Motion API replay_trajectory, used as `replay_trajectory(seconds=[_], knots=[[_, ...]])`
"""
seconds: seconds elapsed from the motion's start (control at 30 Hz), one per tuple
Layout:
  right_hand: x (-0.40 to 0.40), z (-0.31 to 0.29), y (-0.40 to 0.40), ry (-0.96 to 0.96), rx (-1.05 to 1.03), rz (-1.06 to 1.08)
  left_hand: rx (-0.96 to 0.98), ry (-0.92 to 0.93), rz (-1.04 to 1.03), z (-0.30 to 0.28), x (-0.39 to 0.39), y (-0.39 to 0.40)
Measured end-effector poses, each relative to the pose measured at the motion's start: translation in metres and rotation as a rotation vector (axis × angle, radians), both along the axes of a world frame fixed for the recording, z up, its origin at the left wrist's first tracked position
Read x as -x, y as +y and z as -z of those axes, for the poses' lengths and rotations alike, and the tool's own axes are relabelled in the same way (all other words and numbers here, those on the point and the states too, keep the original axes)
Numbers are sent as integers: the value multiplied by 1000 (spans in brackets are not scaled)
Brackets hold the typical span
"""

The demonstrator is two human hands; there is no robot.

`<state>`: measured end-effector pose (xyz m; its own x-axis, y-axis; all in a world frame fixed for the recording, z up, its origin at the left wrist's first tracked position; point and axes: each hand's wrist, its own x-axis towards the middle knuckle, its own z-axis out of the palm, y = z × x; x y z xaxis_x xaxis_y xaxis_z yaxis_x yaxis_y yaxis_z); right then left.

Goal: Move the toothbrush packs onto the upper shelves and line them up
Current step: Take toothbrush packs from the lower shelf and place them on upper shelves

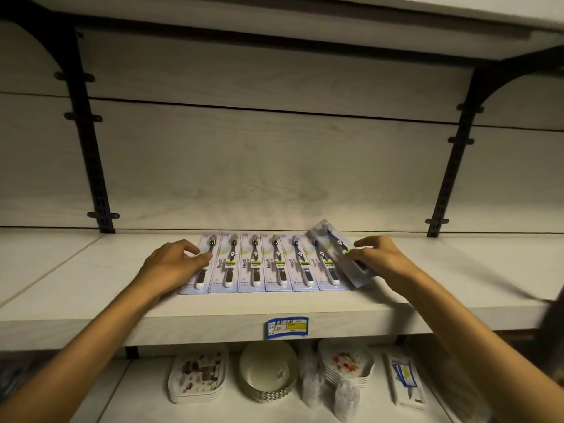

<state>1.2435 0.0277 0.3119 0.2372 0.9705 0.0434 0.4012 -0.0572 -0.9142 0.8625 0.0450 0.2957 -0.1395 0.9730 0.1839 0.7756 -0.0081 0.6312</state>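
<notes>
Several toothbrush packs [265, 264] lie flat side by side in a row on the white upper shelf [91, 276]. My left hand [171, 264] rests on the leftmost pack [204, 267], its fingertips pressing down on it. My right hand [378, 254] pinches one more toothbrush pack [334, 242] at the right end of the row. That pack is tilted, its far end raised and leaning over its neighbour. Part of its lower half is hidden under my fingers.
A blue and yellow price label [286, 327] sticks to the shelf's front edge. The lower shelf holds stacked patterned trays [197, 374], a round bowl [268, 374], floral dishes [346, 361], wrapped items and a white pack [406, 380]. Black brackets [91, 141] flank the back panel.
</notes>
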Motion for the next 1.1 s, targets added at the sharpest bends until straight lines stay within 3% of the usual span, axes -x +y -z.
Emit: replay_trajectory(seconds=[0.33,0.63,0.73,0.9,1.1], knots=[[-51,12,-4,-45,16,212,-2,-19,21,6,-1,4],[-15,22,7,-27,-79,138,-30,-6,44,-3,-9,4],[-9,27,10,-199,-76,101,-49,3,51,-6,-8,5],[-10,27,13,-650,-94,39,-34,30,56,-4,-3,6],[-37,24,11,-985,-189,81,-28,48,73,-3,-5,7]])
